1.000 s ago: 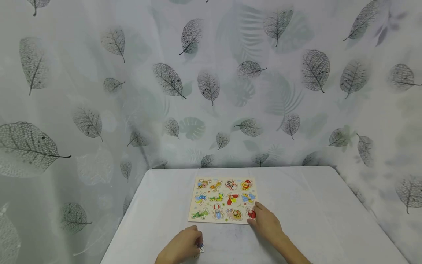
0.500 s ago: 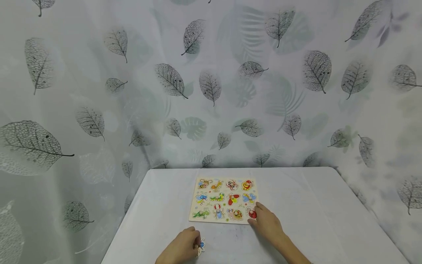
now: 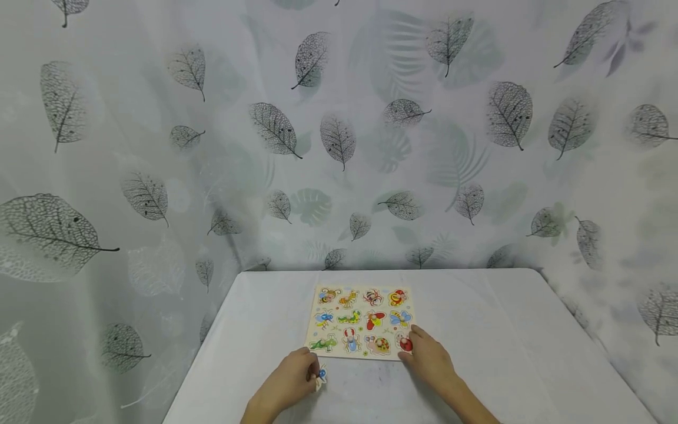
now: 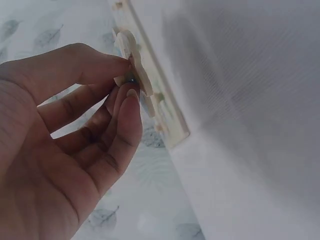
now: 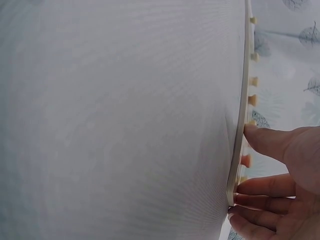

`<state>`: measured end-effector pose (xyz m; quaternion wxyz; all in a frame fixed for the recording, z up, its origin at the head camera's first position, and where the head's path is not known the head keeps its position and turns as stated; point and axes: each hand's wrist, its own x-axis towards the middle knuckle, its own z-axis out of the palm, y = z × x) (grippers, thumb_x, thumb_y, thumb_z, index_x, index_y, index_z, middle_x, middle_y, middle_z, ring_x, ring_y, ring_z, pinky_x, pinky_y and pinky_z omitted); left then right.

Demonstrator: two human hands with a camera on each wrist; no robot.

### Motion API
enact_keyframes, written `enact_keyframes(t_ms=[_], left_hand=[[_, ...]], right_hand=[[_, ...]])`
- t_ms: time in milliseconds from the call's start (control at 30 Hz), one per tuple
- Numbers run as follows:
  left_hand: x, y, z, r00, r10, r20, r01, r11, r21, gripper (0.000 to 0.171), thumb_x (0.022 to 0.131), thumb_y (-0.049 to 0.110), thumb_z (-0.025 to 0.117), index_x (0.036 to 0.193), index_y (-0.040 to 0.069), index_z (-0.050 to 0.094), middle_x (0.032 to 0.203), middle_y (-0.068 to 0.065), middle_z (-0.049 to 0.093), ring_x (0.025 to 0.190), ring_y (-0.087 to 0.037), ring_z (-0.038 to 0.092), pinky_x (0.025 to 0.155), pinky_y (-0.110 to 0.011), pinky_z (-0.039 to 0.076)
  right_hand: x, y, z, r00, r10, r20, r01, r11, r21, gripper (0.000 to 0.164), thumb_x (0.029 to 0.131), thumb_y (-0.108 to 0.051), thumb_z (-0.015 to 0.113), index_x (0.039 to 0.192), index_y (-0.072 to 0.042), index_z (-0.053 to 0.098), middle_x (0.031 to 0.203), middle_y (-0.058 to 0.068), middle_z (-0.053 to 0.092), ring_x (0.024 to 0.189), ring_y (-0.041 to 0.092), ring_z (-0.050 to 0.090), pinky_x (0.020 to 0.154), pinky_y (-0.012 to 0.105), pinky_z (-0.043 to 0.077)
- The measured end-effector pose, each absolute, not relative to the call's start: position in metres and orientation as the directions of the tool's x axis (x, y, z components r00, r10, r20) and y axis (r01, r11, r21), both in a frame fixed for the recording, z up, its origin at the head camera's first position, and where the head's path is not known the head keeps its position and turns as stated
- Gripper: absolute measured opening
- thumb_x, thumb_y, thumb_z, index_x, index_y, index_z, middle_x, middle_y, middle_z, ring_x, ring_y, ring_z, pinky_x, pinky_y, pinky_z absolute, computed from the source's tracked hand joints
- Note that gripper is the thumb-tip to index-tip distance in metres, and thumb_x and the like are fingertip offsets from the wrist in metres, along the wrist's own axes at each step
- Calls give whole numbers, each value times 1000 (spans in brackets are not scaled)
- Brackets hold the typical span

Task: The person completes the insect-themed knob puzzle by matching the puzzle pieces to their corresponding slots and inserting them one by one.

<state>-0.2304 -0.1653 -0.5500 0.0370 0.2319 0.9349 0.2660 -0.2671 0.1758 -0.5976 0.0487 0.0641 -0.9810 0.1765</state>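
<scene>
My left hand pinches a wooden knob puzzle piece, an insect with a blue head, just in front of the board's near left corner. In the left wrist view the piece stands on edge above the table, its knob between thumb and fingertips. The peg puzzle board lies flat, with rows of colourful insect pictures. At its near right corner my right hand holds the board, thumb at the front edge and fingers by the right side. Those fingers partly cover the red ladybird.
A white cloth covers the table. Behind and beside it hangs a pale curtain printed with leaves. Along the board several knobs stick up, seen from the side in the right wrist view.
My left hand has lifted the puzzle piece and carried it forward, closer to the board's near left corner. The right hand keeps its place at the board's corner.
</scene>
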Motion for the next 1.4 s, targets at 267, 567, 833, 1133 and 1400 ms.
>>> enact_keyframes(t_ms=[267, 567, 833, 1133, 1400], left_hand=[[-248, -169, -533, -904, 419, 89, 400, 752, 523, 19, 80, -2, 78, 84, 13, 67, 81, 6, 57, 70, -3, 51, 59, -19, 49], [-266, -168, -525, -902, 413, 123, 415, 753, 511, 17, 80, -2, 78, 85, 10, 68, 79, 3, 56, 69, -5, 50, 57, -20, 48], [-282, -166, -525, -901, 405, 154, 427, 769, 476, 17, 80, -2, 77, 85, 11, 68, 79, 4, 56, 70, -6, 50, 58, -20, 48], [-302, -165, -526, -906, 398, 144, 415, 770, 485, 15, 81, -4, 76, 87, 8, 69, 82, 1, 58, 72, -9, 52, 60, -22, 48], [-321, -165, -532, -910, 387, 147, 409, 780, 474, 13, 81, -2, 76, 90, 6, 70, 84, -2, 61, 72, -9, 53, 61, -22, 49]], right_hand=[[-268, 176, -597, -989, -107, 99, -135, 932, -337, 62, 85, -35, 87, 126, 8, 67, 144, 24, 59, 126, 43, 62, 100, 54, 55], [-268, 177, -597, -989, -107, 98, -135, 929, -343, 62, 85, -35, 87, 125, 8, 67, 144, 25, 59, 126, 44, 62, 100, 55, 54], [-268, 177, -597, -988, -110, 104, -140, 927, -349, 62, 85, -34, 87, 126, 8, 67, 144, 24, 59, 125, 44, 62, 99, 54, 55], [-267, 177, -595, -991, -100, 94, -127, 926, -356, 62, 85, -33, 87, 126, 9, 67, 144, 25, 59, 126, 44, 62, 100, 55, 55], [-267, 176, -597, -992, -97, 86, -122, 927, -354, 64, 85, -32, 87, 127, 10, 66, 145, 26, 58, 127, 45, 61, 102, 55, 53]])
